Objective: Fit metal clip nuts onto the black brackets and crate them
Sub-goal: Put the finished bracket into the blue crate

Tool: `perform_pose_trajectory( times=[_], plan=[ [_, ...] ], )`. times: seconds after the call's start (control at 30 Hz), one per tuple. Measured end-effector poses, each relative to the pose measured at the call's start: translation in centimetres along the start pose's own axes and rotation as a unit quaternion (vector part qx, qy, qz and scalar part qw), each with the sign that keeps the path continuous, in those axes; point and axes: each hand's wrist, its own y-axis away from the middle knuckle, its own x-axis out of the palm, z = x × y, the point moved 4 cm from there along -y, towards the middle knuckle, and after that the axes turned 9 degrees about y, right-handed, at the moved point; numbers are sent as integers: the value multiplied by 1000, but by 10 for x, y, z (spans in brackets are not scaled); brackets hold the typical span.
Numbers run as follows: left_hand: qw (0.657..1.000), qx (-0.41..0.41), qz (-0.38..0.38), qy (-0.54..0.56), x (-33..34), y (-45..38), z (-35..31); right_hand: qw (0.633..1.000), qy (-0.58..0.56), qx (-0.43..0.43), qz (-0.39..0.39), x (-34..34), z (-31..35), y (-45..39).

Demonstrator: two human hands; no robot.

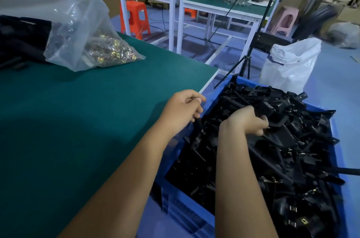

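Observation:
A blue crate point(187, 210) beside the green table point(78, 120) is heaped with several black brackets point(292, 150), some showing metal clips. My left hand point(181, 111) hovers at the crate's near-left rim and grips the top of one black bracket point(197, 136), which hangs down into the crate with a clip on it. Over the pile's middle, my right hand point(247, 120) has its fingers curled around another black bracket point(276, 109). On the table's far left lies a clear plastic bag of metal clip nuts point(109, 48).
More black parts point(21, 38) are piled behind the bag at the table's left edge. A white sack point(292, 62) and a tripod point(247, 50) stand on the floor beyond the crate. Orange stool point(134, 17), pink stool point(286, 19) and white-framed benches point(224, 5) fill the background.

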Motion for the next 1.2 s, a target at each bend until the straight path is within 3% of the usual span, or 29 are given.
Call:
perform_pose_trajectory(
  times=[0.1,0.2,0.37,0.53,0.6,0.73,0.87,0.93,1.0,1.07,1.13,1.2],
  plan=[
    [998,23,-48,16,-25,5,-8,985,39,-76,149,30,-8,61],
    [992,55,-106,45,-66,15,-19,931,83,-145,324,63,-20,141],
    [952,88,-279,92,-177,58,-24,769,179,-169,590,87,-71,277],
    [908,78,-411,-9,-279,124,-17,606,258,-201,725,77,-135,366],
    [883,80,-461,-14,-313,155,-14,557,276,-221,751,74,-152,387],
    [803,102,-587,-21,-371,217,-9,503,318,-242,767,77,-177,409],
    [730,73,-678,-38,-415,262,8,506,368,-226,747,71,-204,429],
    [709,61,-699,-64,-430,274,14,492,423,-295,702,67,-214,436],
    [712,54,-695,-89,-443,278,18,456,459,-388,656,65,-216,443],
    [737,48,-664,-113,-454,272,18,431,466,-433,640,66,-217,446],
    [761,9,-632,-147,-461,260,19,428,465,-430,644,67,-218,446],
    [761,-93,-591,-250,-463,248,21,438,459,-417,651,67,-217,445]
  ],
)
